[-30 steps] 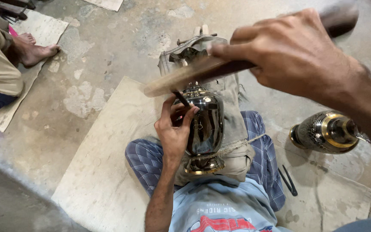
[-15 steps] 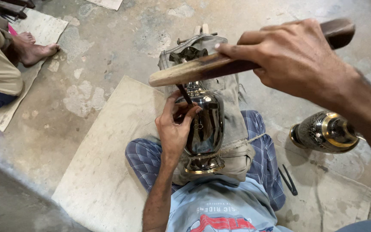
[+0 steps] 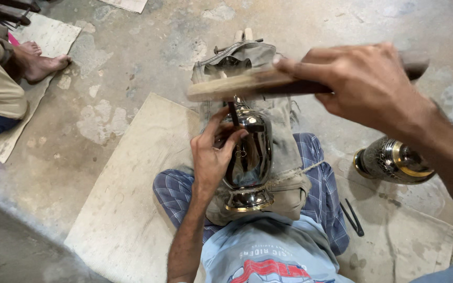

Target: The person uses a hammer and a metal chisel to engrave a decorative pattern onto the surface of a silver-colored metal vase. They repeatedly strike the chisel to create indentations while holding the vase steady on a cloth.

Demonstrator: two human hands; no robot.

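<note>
A shiny metal vase (image 3: pixel 251 157) lies on a cloth-wrapped block (image 3: pixel 289 157) between my legs. My left hand (image 3: pixel 213 152) rests on the vase and pinches a thin dark chisel (image 3: pixel 233 112) upright against its surface. My right hand (image 3: pixel 365 86) grips a flat wooden mallet (image 3: pixel 247 84) held level just above the chisel's top. The mallet's striking end is blurred with motion.
Another engraved metal vase (image 3: pixel 394 161) lies on its side at the right. Two thin dark tools (image 3: pixel 352 217) rest on the mat (image 3: pixel 132 199) by my right leg. Another person's bare foot (image 3: pixel 40 63) and knee are at the upper left on a second mat.
The mallet has swung down from a raised tilt to nearly level over the chisel. My left hand has stayed on the vase with the chisel.
</note>
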